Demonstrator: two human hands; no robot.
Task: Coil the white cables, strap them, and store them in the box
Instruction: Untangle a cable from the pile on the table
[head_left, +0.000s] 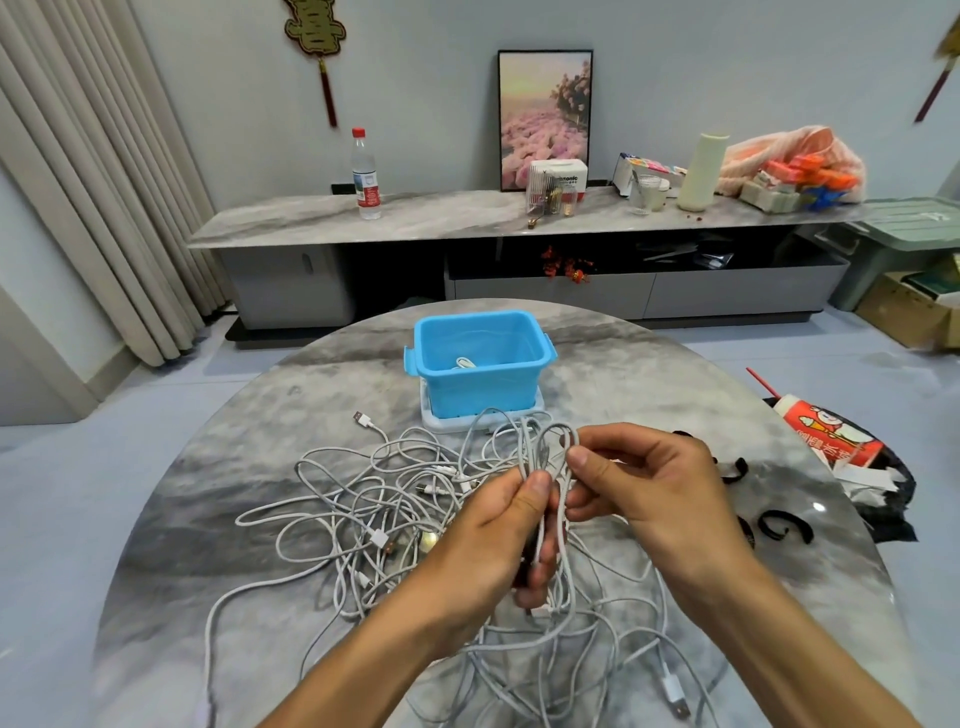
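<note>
We hold a half-made coil (545, 467) of white cable above the table (675, 374). Our left hand (483, 540) grips the bundle, thumb pressed on top; our right hand (639, 488) pinches its upper loops between thumb and fingers. The tangle (363, 499) of loose cables lies beneath and to the left, the box (480, 384) just beyond, one cable already inside. The straps (784, 525) sit to the right. Trailing strands may snag in the tangle, and reaching for a strap could let the loops spring open.
</note>
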